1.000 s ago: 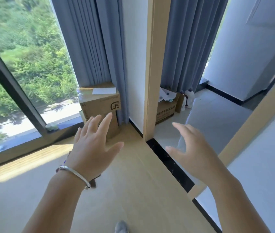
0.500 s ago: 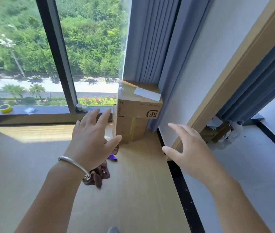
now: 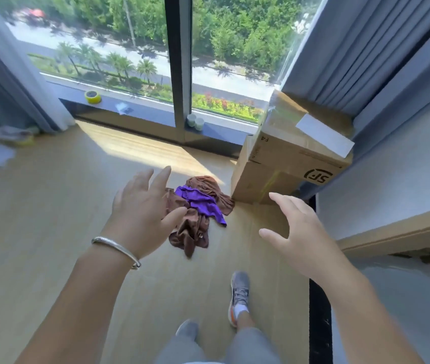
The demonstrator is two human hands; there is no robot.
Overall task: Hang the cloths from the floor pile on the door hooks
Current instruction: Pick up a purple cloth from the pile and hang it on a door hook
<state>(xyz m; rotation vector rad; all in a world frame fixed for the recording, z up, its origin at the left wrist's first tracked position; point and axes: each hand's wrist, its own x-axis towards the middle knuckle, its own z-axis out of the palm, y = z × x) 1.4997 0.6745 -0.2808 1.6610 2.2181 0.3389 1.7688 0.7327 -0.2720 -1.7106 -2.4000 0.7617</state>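
Note:
A small pile of cloths lies on the wooden floor: a purple cloth draped over crumpled brown cloths. My left hand, with a silver bangle at the wrist, hovers in the air just left of the pile, fingers spread and empty. Out to the right of the pile my right hand is held up with its fingers spread, holding nothing. Neither hand touches the cloths. No door hooks are in view.
A stacked cardboard box stands right behind the pile against grey curtains. A big window has a yellow tape roll on its sill. My grey shoe stands on the floor near the pile. A black threshold strip runs on the right.
The view has swung left and down, so the cloth pile has come fully into sight between my hands. Both hands stay spread and empty.

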